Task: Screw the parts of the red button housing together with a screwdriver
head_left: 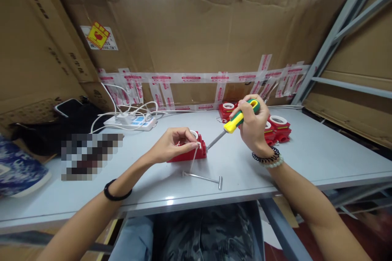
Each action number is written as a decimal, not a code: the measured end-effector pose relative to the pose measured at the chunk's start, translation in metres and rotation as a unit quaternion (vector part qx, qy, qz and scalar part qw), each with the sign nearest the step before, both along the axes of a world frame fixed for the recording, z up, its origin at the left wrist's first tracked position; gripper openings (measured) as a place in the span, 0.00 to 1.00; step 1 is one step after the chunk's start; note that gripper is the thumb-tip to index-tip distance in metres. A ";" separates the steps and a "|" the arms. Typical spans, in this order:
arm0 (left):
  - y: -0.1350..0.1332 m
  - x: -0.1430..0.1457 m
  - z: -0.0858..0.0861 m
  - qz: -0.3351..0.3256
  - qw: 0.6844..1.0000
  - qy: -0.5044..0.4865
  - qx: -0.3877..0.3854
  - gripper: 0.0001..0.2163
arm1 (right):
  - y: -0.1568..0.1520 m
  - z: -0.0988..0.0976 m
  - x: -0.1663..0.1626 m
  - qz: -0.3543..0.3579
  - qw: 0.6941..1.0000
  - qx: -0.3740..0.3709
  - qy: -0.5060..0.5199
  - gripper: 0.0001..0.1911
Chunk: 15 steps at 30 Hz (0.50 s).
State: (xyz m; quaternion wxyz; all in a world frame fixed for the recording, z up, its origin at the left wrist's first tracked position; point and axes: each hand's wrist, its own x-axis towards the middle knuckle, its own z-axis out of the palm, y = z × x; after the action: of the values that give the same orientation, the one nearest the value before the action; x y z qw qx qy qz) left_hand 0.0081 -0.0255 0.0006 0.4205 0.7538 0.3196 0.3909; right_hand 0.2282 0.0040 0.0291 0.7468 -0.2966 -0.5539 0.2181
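Observation:
My right hand [253,121] is wrapped round a screwdriver [235,123] with a green and yellow handle. Its shaft slants down to the left, with the tip at the right end of a red box [200,154]. Over that box, my left hand [175,146] pinches a thin white cord [194,160] between thumb and finger. The cord drops to a small T-shaped metal hammer [206,178] lying on the table in front of the box. The hand hides much of the box's top, where part of a white ring shows.
More red boxes with white rings [278,120] stand behind and beside my right hand. A white power strip [134,122] with tangled cables lies at the back left. A black bag [70,120] and a blue-and-white object [18,167] are farther left. Cardboard [196,32] walls the back.

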 end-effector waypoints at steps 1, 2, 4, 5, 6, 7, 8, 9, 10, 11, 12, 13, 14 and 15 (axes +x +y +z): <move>0.001 0.001 -0.001 -0.008 0.999 -0.026 -0.018 0.11 | 0.000 -0.001 -0.001 -0.005 1.000 0.003 0.002 0.07; 0.001 0.003 -0.002 -0.016 0.998 -0.048 -0.033 0.11 | 0.000 -0.002 -0.002 -0.011 1.000 0.007 0.002 0.07; 0.000 0.006 -0.003 -0.029 0.995 -0.076 -0.056 0.12 | -0.002 -0.003 -0.004 -0.021 1.000 0.017 0.003 0.07; -0.001 0.007 -0.003 -0.035 0.994 -0.085 -0.066 0.12 | -0.003 -0.003 -0.005 -0.027 0.999 0.025 0.004 0.07; -0.002 0.008 -0.003 -0.041 0.992 -0.095 -0.076 0.12 | -0.005 -0.003 -0.006 -0.032 0.999 0.033 0.005 0.07; -0.002 0.009 -0.003 -0.049 0.990 -0.105 -0.085 0.12 | -0.006 -0.002 -0.006 -0.038 0.998 0.041 0.004 0.07; -0.003 0.010 -0.003 -0.055 0.987 -0.115 -0.093 0.12 | -0.007 -0.001 -0.007 -0.043 0.998 0.048 0.003 0.07; -0.003 0.010 -0.003 -0.060 0.985 -0.125 -0.099 0.12 | -0.008 -0.001 -0.007 -0.046 0.998 0.052 0.003 0.07; -0.003 0.010 -0.003 -0.063 0.984 -0.132 -0.103 0.12 | -0.009 0.000 -0.007 -0.047 0.997 0.055 0.003 0.07; -0.003 0.011 -0.003 -0.063 0.983 -0.137 -0.104 0.12 | -0.009 0.000 -0.007 -0.047 0.997 0.059 0.005 0.07; -0.003 0.011 -0.004 -0.062 0.983 -0.138 -0.104 0.12 | -0.010 0.001 -0.007 -0.048 0.997 0.062 0.007 0.07; -0.003 0.011 -0.004 -0.060 0.983 -0.137 -0.104 0.12 | -0.009 0.001 -0.007 -0.050 0.997 0.064 0.009 0.07; -0.003 0.010 -0.004 -0.057 0.984 -0.136 -0.105 0.13 | -0.009 0.001 -0.007 -0.053 0.996 0.066 0.008 0.07; -0.003 0.010 -0.004 -0.056 0.984 -0.135 -0.106 0.13 | -0.009 0.001 -0.006 -0.058 0.996 0.065 0.005 0.06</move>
State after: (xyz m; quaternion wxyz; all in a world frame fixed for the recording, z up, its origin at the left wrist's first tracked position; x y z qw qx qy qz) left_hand 0.0183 -0.0281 -0.0036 0.5584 0.6621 0.2564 0.4290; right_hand 0.2219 -0.0049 0.0302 0.7787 -0.2777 -0.5451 0.1395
